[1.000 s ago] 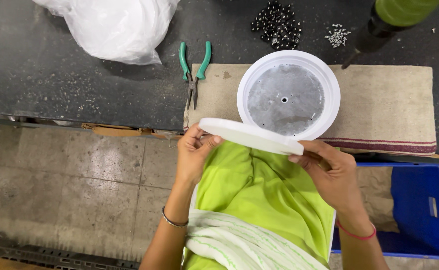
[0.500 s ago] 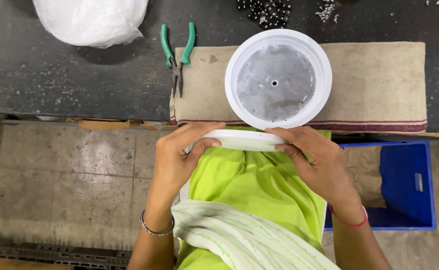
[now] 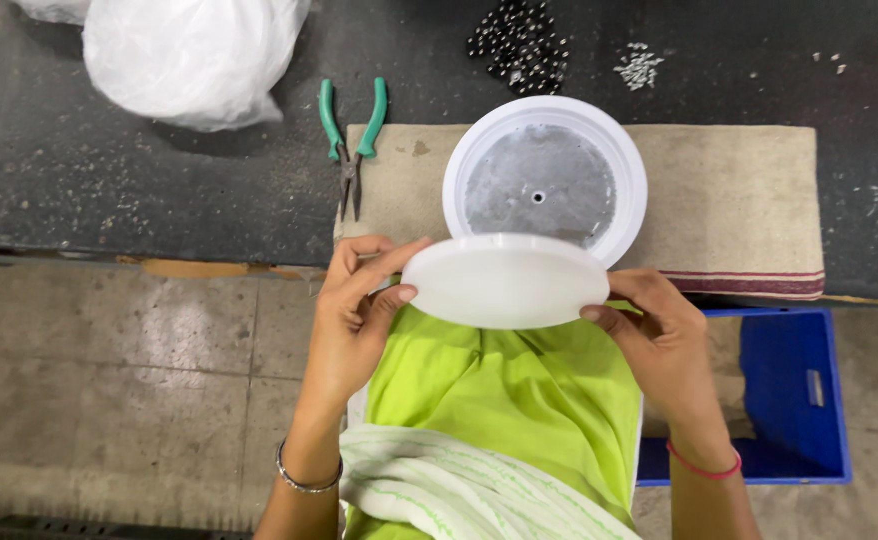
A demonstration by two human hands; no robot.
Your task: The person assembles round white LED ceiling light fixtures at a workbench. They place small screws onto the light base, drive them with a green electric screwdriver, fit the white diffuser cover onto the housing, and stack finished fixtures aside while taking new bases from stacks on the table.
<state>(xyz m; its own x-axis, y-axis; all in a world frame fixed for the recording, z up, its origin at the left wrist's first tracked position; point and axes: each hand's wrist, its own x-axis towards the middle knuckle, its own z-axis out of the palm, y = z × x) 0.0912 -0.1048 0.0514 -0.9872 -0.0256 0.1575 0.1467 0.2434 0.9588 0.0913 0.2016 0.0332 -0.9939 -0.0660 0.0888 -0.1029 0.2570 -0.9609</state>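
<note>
both hands, left hand (image 3: pixel 354 320) and right hand (image 3: pixel 664 345), grip the white disc (image 3: pixel 504 282) by its edges, just before the round housing (image 3: pixel 545 180) on the desk (image 3: pixel 109 190).

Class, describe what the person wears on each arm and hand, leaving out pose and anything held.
Both forearms are bare, with no sleeves or gloves. The left hand has a thin silver metal bangle at its wrist. The right hand has a thin pinkish-red band at its wrist. No rings show.

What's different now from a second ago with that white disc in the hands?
The white disc, edge-on before, has been tilted so its broad face shows. Both hands, left hand and right hand, keep their grip on its edges. The round white housing and green pliers stayed put.
</note>
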